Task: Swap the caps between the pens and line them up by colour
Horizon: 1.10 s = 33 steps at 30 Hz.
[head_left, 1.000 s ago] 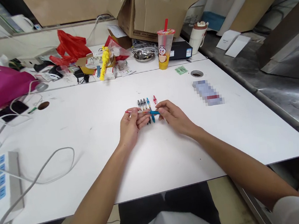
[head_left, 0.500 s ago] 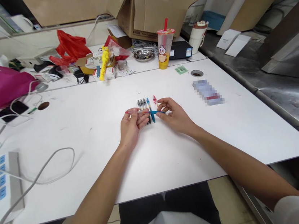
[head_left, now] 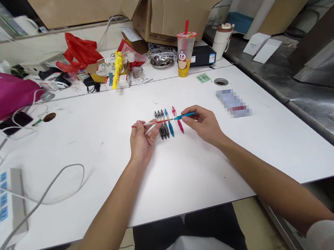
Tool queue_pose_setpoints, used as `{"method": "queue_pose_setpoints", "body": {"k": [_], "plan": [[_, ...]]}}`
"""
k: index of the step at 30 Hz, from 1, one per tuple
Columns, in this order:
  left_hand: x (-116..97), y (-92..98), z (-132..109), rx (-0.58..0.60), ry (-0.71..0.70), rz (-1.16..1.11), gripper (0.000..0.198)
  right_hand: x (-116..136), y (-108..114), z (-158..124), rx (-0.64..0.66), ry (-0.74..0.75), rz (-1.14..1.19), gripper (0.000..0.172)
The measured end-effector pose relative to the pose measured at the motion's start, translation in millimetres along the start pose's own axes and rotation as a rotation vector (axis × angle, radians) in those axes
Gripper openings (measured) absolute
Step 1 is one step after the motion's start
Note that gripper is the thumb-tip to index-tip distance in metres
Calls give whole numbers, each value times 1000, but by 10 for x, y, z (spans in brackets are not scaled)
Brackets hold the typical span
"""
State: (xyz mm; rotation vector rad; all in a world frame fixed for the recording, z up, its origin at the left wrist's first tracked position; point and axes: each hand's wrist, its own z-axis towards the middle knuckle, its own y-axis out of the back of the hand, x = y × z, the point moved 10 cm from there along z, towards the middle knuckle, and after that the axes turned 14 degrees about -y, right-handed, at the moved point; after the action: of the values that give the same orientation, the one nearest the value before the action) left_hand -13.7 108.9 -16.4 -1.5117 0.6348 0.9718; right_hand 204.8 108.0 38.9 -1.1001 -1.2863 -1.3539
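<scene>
My left hand pinches the rear half of a pen with a red end and a long red refill sticking out to the right. My right hand grips a blue pen barrel, lined up with the refill's tip and a small gap apart from it. Below them on the white table lie several black pens side by side, partly behind my left fingers. Beside these are a blue pen and a pink-red pen, the latter close to my right fingertips.
A drink cup with a red straw, a yellow stick-like item, a metal bowl and a cardboard box stand along the back. A blurred-out item lies at right. At left are a power strip and a loose cable.
My hands have moved apart, left hand leftward and right hand rightward and up. The blue barrel has come off the red refill, which now shows. The pink-red pen is more uncovered.
</scene>
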Motion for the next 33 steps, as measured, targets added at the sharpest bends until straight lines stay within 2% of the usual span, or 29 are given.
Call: {"method": "queue_pose_setpoints", "body": {"k": [6,10,13,16,24,28,33], "plan": [[-58,57,31,-40,-30,-2,22,-54,178,83,-10,-33,102,30],[-78,-2,-5,3,-56,49,24,-125,33,71,93,-68,107,25],[-64,-67,-51,45,-67,79,28,-154,-126,13,138,-73,-28,25],[-45,-119,-85,71,-71,76,29,-181,-181,-28,109,-80,-136,24],[-41,-167,-98,98,-79,70,34,-200,-162,-34,71,-95,-167,28],[-70,-99,-67,53,-86,93,32,-155,-104,-26,16,-84,-169,26],[-211,71,23,-55,-148,108,29,-135,13,4,-35,-83,-160,25]]}}
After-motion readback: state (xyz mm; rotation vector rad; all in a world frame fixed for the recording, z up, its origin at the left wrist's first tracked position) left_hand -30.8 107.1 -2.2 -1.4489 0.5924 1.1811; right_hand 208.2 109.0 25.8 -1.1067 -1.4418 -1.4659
